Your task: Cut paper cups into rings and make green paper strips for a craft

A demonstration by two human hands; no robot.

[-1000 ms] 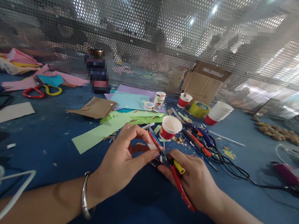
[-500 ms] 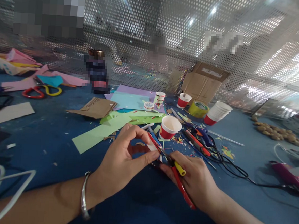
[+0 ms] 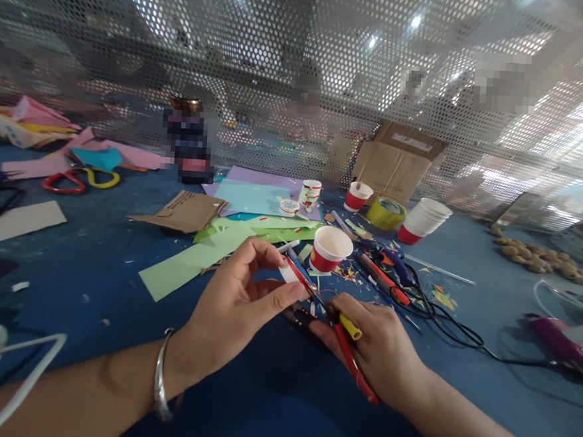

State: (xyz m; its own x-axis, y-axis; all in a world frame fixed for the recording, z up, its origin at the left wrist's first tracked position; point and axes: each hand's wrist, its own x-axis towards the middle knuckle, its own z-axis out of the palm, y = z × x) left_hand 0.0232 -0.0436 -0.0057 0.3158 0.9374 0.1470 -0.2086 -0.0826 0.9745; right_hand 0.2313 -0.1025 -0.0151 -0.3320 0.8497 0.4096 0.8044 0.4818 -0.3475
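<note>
My left hand point(image 3: 246, 295) pinches a small red and white piece of paper point(image 3: 290, 272) between thumb and fingers, low over the table. In my right hand point(image 3: 375, 341) is a pair of scissors point(image 3: 349, 356) with red and yellow handles. Their blades point up and left, meeting the lower right end of the paper piece; how far they are parted is hard to see. Just beyond the blades stands a red and white paper cup point(image 3: 332, 249), upright. Green paper strips point(image 3: 193, 265) lie beyond my left hand.
Paper scraps, a red-handled tool point(image 3: 384, 278) and a blue glue gun point(image 3: 398, 262) with black cable lie right of the cup. Farther back are stacked cups point(image 3: 425, 220), yellow tape point(image 3: 386, 214) and cardboard point(image 3: 187, 211). Other scissors point(image 3: 82, 180) lie left. A perforated metal screen point(image 3: 272, 64) borders the back.
My left hand has shifted slightly left with the paper piece, and more of its white side shows. My right hand and the scissors have barely moved.
</note>
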